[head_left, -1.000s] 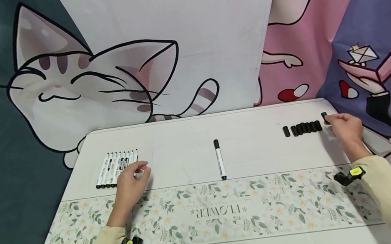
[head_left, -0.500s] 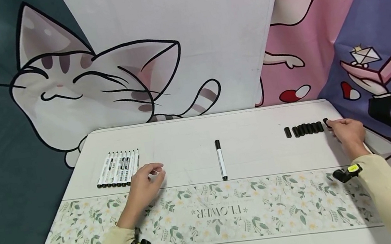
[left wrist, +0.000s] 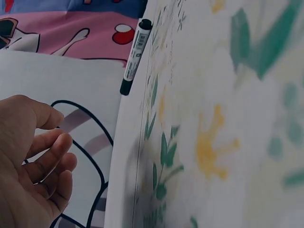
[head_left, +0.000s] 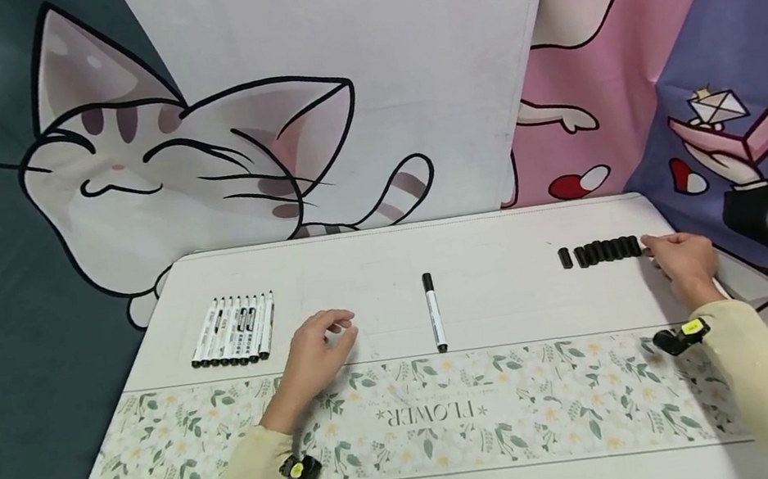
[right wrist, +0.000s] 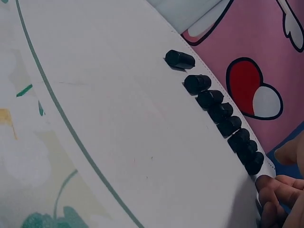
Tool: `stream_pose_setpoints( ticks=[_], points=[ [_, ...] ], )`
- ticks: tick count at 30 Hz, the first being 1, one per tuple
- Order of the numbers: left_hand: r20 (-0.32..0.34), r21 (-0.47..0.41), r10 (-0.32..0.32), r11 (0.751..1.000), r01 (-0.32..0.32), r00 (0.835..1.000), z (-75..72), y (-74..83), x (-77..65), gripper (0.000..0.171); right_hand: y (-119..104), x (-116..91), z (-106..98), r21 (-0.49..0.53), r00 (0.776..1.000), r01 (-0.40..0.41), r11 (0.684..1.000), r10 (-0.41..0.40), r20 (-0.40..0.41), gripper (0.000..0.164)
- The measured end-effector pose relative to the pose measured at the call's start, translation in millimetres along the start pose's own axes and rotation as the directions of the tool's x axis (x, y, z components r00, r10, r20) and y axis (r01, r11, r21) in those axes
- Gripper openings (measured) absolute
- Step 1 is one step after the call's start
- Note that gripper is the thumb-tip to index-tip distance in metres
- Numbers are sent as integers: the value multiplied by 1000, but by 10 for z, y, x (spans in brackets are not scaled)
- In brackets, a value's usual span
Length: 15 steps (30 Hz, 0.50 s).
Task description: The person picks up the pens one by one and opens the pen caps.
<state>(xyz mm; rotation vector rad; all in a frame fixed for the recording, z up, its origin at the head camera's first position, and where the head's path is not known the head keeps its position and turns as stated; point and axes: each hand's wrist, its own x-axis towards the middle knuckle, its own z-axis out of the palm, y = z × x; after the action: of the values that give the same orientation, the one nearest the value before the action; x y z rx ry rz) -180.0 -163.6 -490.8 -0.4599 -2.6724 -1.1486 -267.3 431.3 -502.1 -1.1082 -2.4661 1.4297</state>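
Note:
My left hand (head_left: pixel 317 353) hovers over the table between a row of uncapped white markers (head_left: pixel 234 331) and a single capped marker (head_left: pixel 434 315). Its fingers are loosely bent with nothing between them, as the left wrist view also shows, with the capped marker (left wrist: pixel 136 57) beyond. At the right, my right hand (head_left: pixel 684 261) is beside the end of a line of black marker caps (head_left: pixel 607 251). In the right wrist view its thumb and fingers (right wrist: pixel 271 186) stand apart, close to the last cap (right wrist: pixel 254 163); whether they touch it I cannot tell.
One black cap (head_left: pixel 565 258) lies slightly apart at the left of the line. A floral strip (head_left: pixel 426 419) runs across the white table (head_left: pixel 360 276). Behind the table's far edge hangs a cartoon cat backdrop (head_left: pixel 252 151).
My left hand has moved right, away from the uncapped markers. The cap that my right hand was holding now lies at the right end of the line, with the fingers off it.

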Motion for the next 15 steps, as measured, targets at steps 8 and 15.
stream_pose_setpoints(
  ticks=[8,15],
  points=[
    [9,-47,-59,997,59,998,224,209,165,27,-124,-143,-49,-83,993,95,992,-100,-56,29],
    [48,-70,-152,985,155,987,449,437,353,36,-417,-542,-5,-100,959,270,958,-276,-57,33]
  ],
)
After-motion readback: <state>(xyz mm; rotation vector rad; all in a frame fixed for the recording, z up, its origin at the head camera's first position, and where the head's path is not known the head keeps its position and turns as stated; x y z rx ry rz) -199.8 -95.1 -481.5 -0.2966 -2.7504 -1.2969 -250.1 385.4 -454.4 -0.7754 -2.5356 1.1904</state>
